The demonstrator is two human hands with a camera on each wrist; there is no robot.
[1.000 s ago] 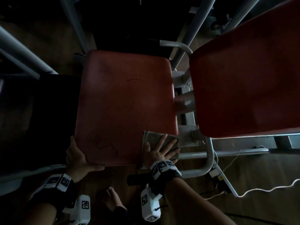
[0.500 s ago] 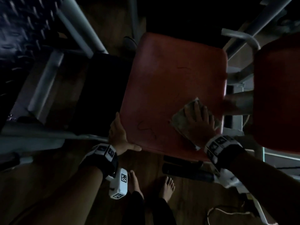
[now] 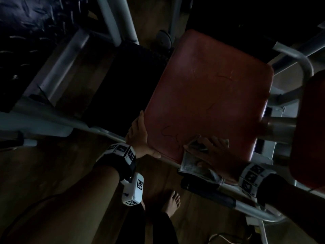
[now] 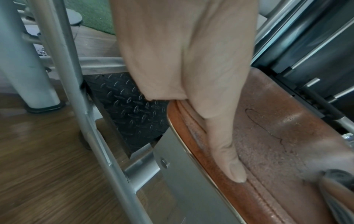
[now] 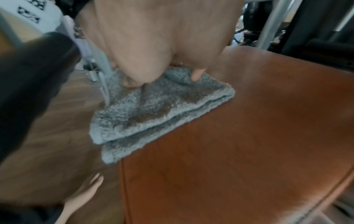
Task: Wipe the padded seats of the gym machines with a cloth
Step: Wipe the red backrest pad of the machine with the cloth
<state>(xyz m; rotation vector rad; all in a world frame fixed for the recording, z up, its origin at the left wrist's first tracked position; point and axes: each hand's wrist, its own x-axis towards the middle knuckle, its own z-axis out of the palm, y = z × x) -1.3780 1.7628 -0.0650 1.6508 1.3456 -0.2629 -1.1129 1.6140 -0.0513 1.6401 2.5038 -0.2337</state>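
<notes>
Moved: since half a second ago our right hand (image 3: 213,152) has drawn the cloth (image 5: 153,109) back to the seat's near edge, where part of it now overhangs.
Cloth: grey terry, folded in layers, soft and light (it will bunch if we drag only a corner), so we judge flat pressure over its middle is best.
Right hand: fingers spread flat on the cloth, pressing, not curled round it.
Seat (image 3: 207,95): red-brown padded vinyl, smooth, firm with a little give; scuff lines show on it.
Left hand (image 4: 191,75): steadies the seat's left near corner, thumb laid along the top seam, other fingers hidden underneath.
</notes>
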